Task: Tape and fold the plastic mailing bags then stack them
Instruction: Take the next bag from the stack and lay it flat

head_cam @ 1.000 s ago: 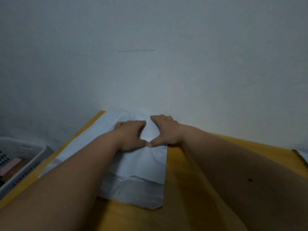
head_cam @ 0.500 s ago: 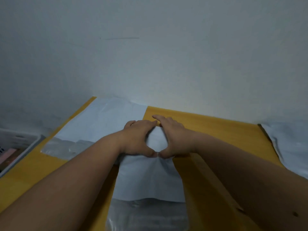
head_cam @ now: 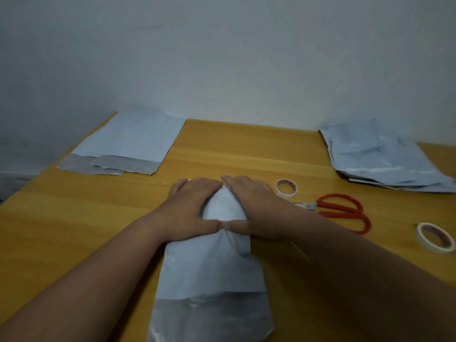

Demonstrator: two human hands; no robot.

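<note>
Both hands lie flat on the far end of the mailing bag: our left hand and right hand have fingers extended and pressing down, thumb tips touching, index fingertips nearly meeting at the far edge. Neither hand grips anything; we judge this a smoothing or creasing press. The bag runs from under the palms toward us, its glossy grey flap at the near end.

Far left of the left hand lies a flat stack of bags with grey flaps; we judge it the finished stack. Far right of the right hand sits a looser, crumpled pile. Just right of the right hand stand a tape roll and red-handled scissors; a second tape roll lies further right, all on the wooden table.

Risks noted: the slick plastic may slide on the table under uneven pressure, skewing the crease. Trapped air between the palms may leave a bulge, so the fold springs open. The right forearm passes close to the scissors and could knock them.
</note>
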